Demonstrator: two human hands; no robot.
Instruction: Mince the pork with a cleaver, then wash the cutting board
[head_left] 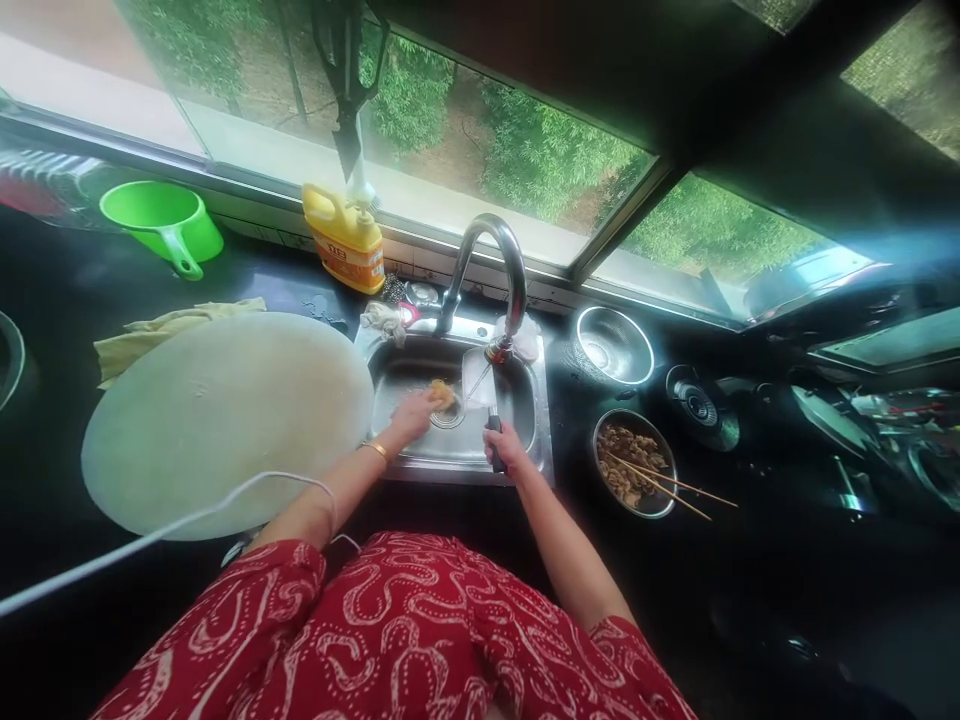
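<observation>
Bright windows (517, 150) with leafy trees beyond them run along the back of a dark, glossy tabletop (300, 285), into which a steel sink (517, 470) is set. Both forearms reach forward from red sleeves (262, 590) with a pale, winding print, and they draw closer together over the near side of the sink. The left hand (412, 416) stretches into the basin, knuckles up, its fingers bent around a yellowish sponge (441, 393); a gold bracelet (376, 450) circles that wrist. The right hand (508, 449), near the front rim, is wrapped around the black handle of a knife (486, 392).

The knife's blade is broad, flat and pale, rising from the grip toward the far side of the sink, beneath the curved chrome faucet (514, 265). A thin stream of water slants down by it. The sponge looks soft and rough, and sits at the left hand's fingertips above the drain, to the left of the blade and apart from it.

Left of the sink lies a thick, round cutting board (225, 425), smooth and whitish, with a crumpled yellow cloth (172, 330) at its far edge. Behind stand a green plastic dipper (161, 220) and a yellow jug (345, 240). On the right are a mesh colander (615, 345) and a metal bowl (673, 485) of brown food, with two thin chopsticks (675, 484) leaning across its rim.
</observation>
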